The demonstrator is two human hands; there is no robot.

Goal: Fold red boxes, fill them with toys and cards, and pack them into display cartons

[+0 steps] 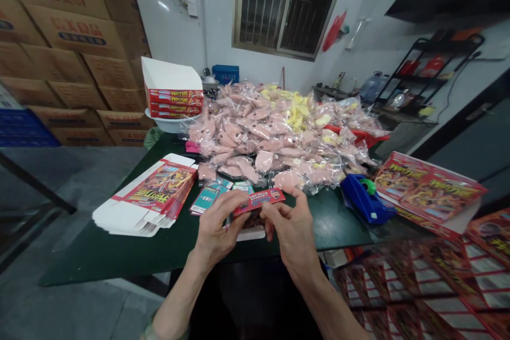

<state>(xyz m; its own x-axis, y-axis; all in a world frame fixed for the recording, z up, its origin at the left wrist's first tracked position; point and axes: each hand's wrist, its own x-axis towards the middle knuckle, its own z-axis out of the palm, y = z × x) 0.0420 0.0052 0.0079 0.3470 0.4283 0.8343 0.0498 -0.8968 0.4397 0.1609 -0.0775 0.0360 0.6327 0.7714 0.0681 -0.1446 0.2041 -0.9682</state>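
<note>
A small red printed card (259,200) is pinched between both my hands above the near edge of the dark green table (119,244). My left hand (217,226) grips its left end with closed fingers. My right hand (292,226) grips its right end, fingers curled. Under my hands lies a small stack of cards or a box (251,231), partly hidden. Teal cards (207,197) lie just beyond my left hand.
A big heap of pink and yellow items in clear bags (279,133) fills the table's middle. Flattened red cartons (153,196) lie left, more (430,188) right. A blue tape dispenser (364,199) stands near my right hand. Cardboard boxes (67,42) stack along the left wall.
</note>
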